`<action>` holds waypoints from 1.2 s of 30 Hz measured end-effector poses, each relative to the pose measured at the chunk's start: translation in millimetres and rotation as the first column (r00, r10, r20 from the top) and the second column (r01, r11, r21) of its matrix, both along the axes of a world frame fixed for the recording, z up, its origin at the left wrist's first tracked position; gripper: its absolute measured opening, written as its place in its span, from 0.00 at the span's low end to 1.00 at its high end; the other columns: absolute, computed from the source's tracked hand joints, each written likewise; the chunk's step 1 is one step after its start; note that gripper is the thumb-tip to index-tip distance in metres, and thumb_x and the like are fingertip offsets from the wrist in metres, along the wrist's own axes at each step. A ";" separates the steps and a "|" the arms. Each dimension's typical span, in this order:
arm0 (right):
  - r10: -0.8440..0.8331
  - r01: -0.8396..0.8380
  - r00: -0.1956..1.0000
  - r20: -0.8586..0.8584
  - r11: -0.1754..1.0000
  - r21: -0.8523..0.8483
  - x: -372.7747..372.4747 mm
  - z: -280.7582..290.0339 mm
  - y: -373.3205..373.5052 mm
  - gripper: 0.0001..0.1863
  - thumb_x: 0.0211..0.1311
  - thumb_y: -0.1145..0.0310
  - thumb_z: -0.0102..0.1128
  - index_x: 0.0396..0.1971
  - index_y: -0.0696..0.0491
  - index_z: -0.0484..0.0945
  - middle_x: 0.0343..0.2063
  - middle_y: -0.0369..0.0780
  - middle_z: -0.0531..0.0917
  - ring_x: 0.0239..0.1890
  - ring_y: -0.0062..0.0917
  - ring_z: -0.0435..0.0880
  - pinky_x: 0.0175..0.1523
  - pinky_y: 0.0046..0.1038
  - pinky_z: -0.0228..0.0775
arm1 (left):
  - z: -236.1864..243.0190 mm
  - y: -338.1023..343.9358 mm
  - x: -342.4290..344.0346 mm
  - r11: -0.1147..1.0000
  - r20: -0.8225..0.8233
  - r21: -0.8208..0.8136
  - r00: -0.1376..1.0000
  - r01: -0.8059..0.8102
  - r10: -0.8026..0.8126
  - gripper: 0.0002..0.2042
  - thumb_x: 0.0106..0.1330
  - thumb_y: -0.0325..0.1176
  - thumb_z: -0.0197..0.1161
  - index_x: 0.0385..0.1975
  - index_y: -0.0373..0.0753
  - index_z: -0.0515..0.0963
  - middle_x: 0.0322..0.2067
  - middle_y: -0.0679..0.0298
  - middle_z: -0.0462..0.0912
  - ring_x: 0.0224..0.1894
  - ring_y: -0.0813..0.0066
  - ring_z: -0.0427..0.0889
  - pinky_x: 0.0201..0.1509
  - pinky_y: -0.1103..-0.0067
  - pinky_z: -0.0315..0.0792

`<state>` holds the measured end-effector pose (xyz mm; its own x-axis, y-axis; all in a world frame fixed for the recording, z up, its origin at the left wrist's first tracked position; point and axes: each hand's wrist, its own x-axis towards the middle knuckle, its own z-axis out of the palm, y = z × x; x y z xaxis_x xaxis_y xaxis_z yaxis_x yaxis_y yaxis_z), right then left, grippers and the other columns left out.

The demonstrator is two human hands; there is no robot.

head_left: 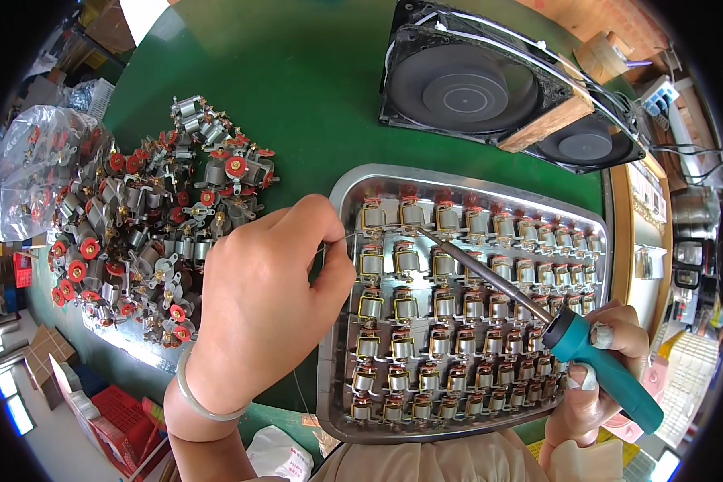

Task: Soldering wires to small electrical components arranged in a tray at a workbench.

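A metal tray (326, 377) holds rows of small metal coil parts (440, 304) with yellow windings and reddish tops. My left hand (269, 277) is over the tray's left rim, thumb and forefinger pinched on a thin solder wire. The wire's end points toward the top row, and its tail hangs below the hand. In my right hand (610, 345) is a soldering iron (602, 371) with a teal handle. Its tip reaches a part (411, 212) in the top row; whether it touches is too small to tell. Pale wraps cover two right fingertips.
A heap of loose coil parts (145, 233) with red discs lies left on the green table (297, 96). Beside it rests a clear plastic bag (36, 173) of similar parts. Two black fans (463, 95) in frames stand behind the tray. A red basket (124, 430) is at lower left.
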<state>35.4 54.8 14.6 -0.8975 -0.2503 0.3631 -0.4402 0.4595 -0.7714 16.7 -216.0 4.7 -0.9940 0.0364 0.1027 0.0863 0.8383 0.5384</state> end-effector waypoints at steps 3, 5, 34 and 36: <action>0.000 0.000 1.000 -0.005 1.000 0.021 0.0 1.7 0.5 0.19 0.41 0.60 0.62 0.29 0.53 0.65 0.22 0.39 0.67 0.22 0.21 0.64 0.28 0.22 0.56 | 1.0 1.5 -0.6 1.000 -0.007 -0.008 1.000 0.008 -0.008 0.05 0.43 0.22 0.55 0.18 0.38 0.66 0.11 0.60 0.68 0.12 0.63 0.68 0.13 0.74 0.60; 0.011 -0.011 1.000 -0.016 1.000 0.016 -0.8 1.3 -0.7 0.19 0.41 0.60 0.62 0.29 0.53 0.65 0.22 0.39 0.67 0.22 0.21 0.65 0.28 0.22 0.56 | 0.5 1.4 -0.3 1.000 -0.007 -0.006 1.000 0.011 -0.011 0.05 0.43 0.23 0.55 0.18 0.38 0.66 0.11 0.60 0.68 0.12 0.63 0.68 0.14 0.73 0.60; 0.207 -0.208 0.975 -0.076 0.978 0.002 -4.2 -1.5 -14.4 0.20 0.37 0.66 0.64 0.31 0.54 0.67 0.22 0.36 0.67 0.20 0.20 0.65 0.26 0.22 0.52 | 5.8 -13.8 9.7 0.990 -0.068 -0.053 0.990 -0.129 0.125 0.03 0.41 0.22 0.54 0.15 0.36 0.68 0.06 0.65 0.57 0.08 0.78 0.55 0.14 0.80 0.50; 0.210 -0.209 0.976 -0.053 0.977 0.039 -3.1 0.0 -13.3 0.20 0.37 0.66 0.63 0.31 0.54 0.67 0.22 0.37 0.67 0.20 0.20 0.66 0.26 0.22 0.53 | 7.6 -14.4 10.6 0.991 -0.075 -0.045 0.990 -0.124 0.121 0.03 0.41 0.22 0.54 0.15 0.36 0.68 0.06 0.65 0.57 0.08 0.77 0.56 0.14 0.80 0.50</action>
